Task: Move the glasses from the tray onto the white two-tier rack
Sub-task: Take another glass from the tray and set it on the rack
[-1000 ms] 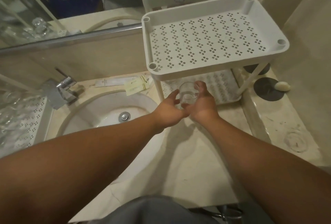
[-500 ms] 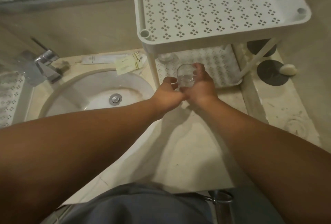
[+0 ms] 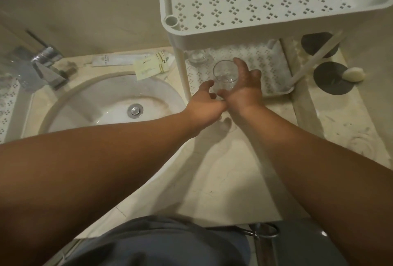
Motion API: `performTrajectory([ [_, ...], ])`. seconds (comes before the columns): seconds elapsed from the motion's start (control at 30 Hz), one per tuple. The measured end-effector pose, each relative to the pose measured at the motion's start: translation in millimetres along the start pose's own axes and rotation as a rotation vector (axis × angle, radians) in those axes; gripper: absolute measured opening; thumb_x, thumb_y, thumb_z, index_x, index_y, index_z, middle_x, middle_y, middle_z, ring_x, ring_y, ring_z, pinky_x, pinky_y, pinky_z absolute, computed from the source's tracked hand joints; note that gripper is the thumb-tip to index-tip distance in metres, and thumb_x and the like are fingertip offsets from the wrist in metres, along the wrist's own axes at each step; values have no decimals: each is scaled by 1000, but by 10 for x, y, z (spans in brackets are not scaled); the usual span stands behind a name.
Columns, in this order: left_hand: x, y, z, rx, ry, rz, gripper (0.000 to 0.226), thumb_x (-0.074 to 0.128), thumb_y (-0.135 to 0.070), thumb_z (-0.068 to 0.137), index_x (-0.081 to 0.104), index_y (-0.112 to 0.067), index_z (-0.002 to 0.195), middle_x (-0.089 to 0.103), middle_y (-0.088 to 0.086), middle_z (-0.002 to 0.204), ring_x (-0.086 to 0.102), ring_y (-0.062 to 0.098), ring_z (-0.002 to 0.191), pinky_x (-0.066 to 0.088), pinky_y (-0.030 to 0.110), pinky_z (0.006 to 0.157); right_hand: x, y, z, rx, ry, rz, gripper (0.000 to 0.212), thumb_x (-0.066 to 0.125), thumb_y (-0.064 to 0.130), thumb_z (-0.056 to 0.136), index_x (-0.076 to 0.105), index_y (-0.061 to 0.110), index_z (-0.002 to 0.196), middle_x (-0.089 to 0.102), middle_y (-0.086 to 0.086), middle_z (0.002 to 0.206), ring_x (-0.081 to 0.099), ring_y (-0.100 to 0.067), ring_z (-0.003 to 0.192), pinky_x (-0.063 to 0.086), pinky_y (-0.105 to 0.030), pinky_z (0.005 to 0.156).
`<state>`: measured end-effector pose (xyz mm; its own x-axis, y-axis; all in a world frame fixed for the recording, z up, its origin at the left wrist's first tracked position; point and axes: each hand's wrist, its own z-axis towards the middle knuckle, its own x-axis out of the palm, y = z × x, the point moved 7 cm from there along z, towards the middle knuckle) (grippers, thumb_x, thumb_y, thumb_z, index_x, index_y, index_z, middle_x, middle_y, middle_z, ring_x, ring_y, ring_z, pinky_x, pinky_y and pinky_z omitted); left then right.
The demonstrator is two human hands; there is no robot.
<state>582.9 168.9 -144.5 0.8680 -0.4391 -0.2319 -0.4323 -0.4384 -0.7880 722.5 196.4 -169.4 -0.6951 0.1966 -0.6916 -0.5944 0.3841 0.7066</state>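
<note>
Counter [image 3: 223, 180]: right hand [image 3: 244, 89] grips glass [image 3: 225, 72]; second glass [image 3: 197, 56] half-hidden.

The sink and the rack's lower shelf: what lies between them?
In the head view, the rack's white front leg stands between sink and lower shelf.

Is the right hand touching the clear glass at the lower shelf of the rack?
Touching. The head view shows the right hand with fingers and thumb curled round the clear glass, no gap between them, at the rack's lower shelf.
</note>
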Motion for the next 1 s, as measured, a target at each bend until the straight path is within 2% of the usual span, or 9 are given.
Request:
performTrajectory([
  [0.13, -4, -50, 5, -15, 11, -22, 89, 64, -11, 83, 19, -30, 158, 52, -1, 131, 65, -1, 55, 46, 14, 49, -41, 16, -5, -11, -129, 55, 74, 84, 24, 68, 35, 26, 123, 41, -5, 120, 56, -21, 95, 50, -24, 68],
  [0.2, -6, -77, 3, -23, 20, -33, 94, 64, -12, 77, 20, -31, 158, 55, -5, 127, 68, 4, 69, 50, 18, 54, -47, -7, -19, 11, -162, 111, 61, 83, 21, 69, 37, 17, 109, 47, -7, 113, 60, -24, 88, 54, -31, 68],
  [0.33, 12, -53, 45, -58, 32, -16, 99, 58, -4, 77, 12, -35, 158, 70, -23, 85, 67, 16, 89, 55, 28, 65, -34, -21, -41, -24, -181, 109, 38, 81, 25, 72, 45, 17, 80, 48, -1, 93, 54, -17, 72, 49, -28, 64],
  [0.47, 36, -93, 74, -89, 50, -72, 102, 56, -3, 76, 8, -42, 157, 71, -4, 116, 71, 17, 95, 57, 30, 67, 30, -15, -49, -72, -124, 261, 42, 73, 38, 81, 43, 21, 57, 48, 1, 68, 45, -16, 59, 47, -35, 64],
  [0.6, 23, -116, 112, -102, 55, -146, 99, 53, -4, 76, 14, -47, 156, 72, -3, 113, 72, 22, 99, 61, 36, 78, 72, 44, -31, -70, -73, 344, 38, 62, 37, 85, 48, 29, 50, 46, 15, 49, 41, -5, 51, 39, -28, 58],
  [0.67, 21, -119, 127, -107, 67, -139, 99, 53, -5, 75, 15, -46, 156, 68, -2, 119, 72, 21, 98, 60, 35, 76, 74, 69, -8, -85, -65, 322, 30, 62, 31, 86, 53, 30, 57, 50, 16, 59, 47, -6, 59, 42, -28, 62],
  [0.73, 23, -112, 139, -111, 75, -130, 99, 53, -5, 74, 15, -45, 156, 67, -2, 122, 72, 18, 94, 58, 34, 74, 96, 97, 25, -101, -25, 265, 9, 63, 29, 87, 66, 25, 80, 59, 9, 83, 55, -11, 77, 47, -29, 71],
  [0.83, 20, -83, 149, -114, 74, -127, 97, 53, -5, 76, 15, -42, 156, 70, 1, 116, 72, 16, 86, 55, 33, 69, 103, 148, 90, -108, -7, 101, 23, 63, 31, 91, 66, 16, 108, 62, -2, 110, 56, -14, 94, 39, -20, 76],
  [1.0, -4, -28, 167, -117, 66, -120, 94, 54, -5, 79, 16, -40, 157, 73, 3, 105, 72, 18, 85, 55, 33, 68, 89, 207, 103, -129, -30, -26, 28, 64, 25, 89, 59, 14, 115, 43, -9, 130, 53, -22, 109, 46, -27, 86],
])
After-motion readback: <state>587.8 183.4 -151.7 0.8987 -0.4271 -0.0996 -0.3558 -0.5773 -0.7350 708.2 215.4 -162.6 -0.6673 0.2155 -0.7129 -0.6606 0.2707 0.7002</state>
